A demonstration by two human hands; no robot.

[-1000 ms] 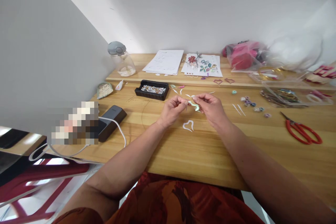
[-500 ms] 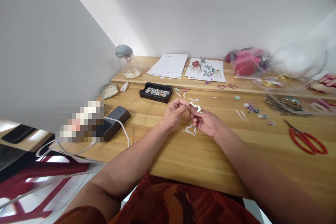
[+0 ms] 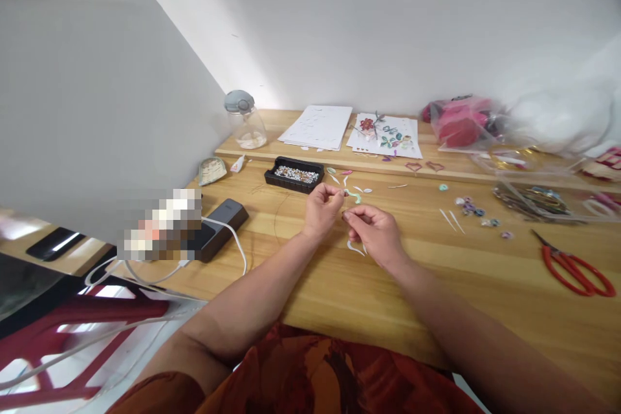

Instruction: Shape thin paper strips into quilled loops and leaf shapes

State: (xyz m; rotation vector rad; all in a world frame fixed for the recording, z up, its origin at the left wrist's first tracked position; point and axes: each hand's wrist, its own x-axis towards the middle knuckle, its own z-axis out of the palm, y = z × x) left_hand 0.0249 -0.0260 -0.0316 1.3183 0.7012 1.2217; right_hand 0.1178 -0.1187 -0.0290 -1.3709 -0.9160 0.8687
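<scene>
My left hand [image 3: 322, 212] is closed in a pinch on one end of a small pale green wavy piece [image 3: 356, 197], which sticks out to the right of the fingertips. Just below and to the right, my right hand [image 3: 376, 231] is pinched shut. What its fingertips hold is too fine to make out. The two hands are close but apart. Under the right hand, a curved white cut-out [image 3: 356, 248] lies on the table, partly hidden. Beyond the hands are several small white leaf-shaped pieces [image 3: 367, 191] and a black tray [image 3: 294, 176] of beads.
Red-handled scissors [image 3: 575, 268] lie at the right, near small flower-like pieces [image 3: 468, 207] and a clear box [image 3: 531, 200]. Paper sheets [image 3: 317, 128] and a lidded jar [image 3: 246, 123] stand on the back ledge. A dark power bank [image 3: 223, 226] with a white cable is at the left.
My right hand has moved away from the green piece, turning its back upward, and now pinches below it. My left hand keeps the piece. The view has shifted slightly.
</scene>
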